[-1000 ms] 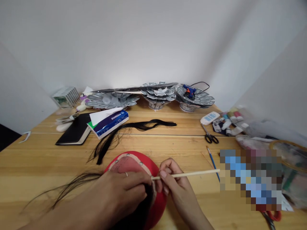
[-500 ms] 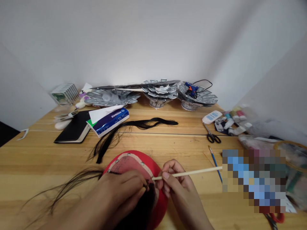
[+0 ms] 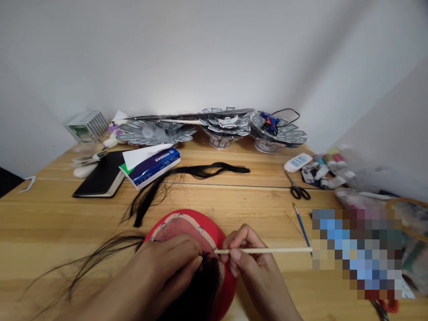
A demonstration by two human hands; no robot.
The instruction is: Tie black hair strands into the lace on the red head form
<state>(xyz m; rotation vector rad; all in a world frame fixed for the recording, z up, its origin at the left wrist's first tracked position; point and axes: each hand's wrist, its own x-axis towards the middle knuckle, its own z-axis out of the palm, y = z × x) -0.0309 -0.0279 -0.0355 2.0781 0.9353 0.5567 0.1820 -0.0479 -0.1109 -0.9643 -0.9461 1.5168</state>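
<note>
Right now I am following the head camera from my remote station, and the person's left hand (image 3: pixel 160 272) is resting over a red dome-shaped form (image 3: pixel 227 290) that sits on the honey-coloured wooden table (image 3: pixel 50 214), close to the near edge of the view. Its curled fingers (image 3: pixel 187 254) are clenching a bunch of long black hair (image 3: pixel 197 290) against a pink studded cap (image 3: pixel 177 227) stretched over the dome, though the exact pinch is partly hidden. Fine strands are trailing left across the wood. The right hand (image 3: pixel 250 267) is just beside the dome, its thumb and fingers (image 3: pixel 236 255) grasping a thin pale wooden stick (image 3: pixel 264 251), whose tip is reaching the hair at the cap's edge. Farther up the table, a loose black hair lock (image 3: pixel 200 170) is lying in a long curve beside a blue-and-white tissue packet (image 3: pixel 154 167) and a black hardcover notebook (image 3: pixel 96 178). To the right, black-handled scissors (image 3: pixel 299 191) and a slim blue paintbrush (image 3: pixel 302 229) are lying near a white tube (image 3: pixel 297 162). Three silver card-covered bowl shapes (image 3: pixel 224 133) are standing along the back, with a blue-and-orange glue gun (image 3: pixel 269 122) sitting in the rightmost one. A pixelated patch is hiding part of the right side.
</note>
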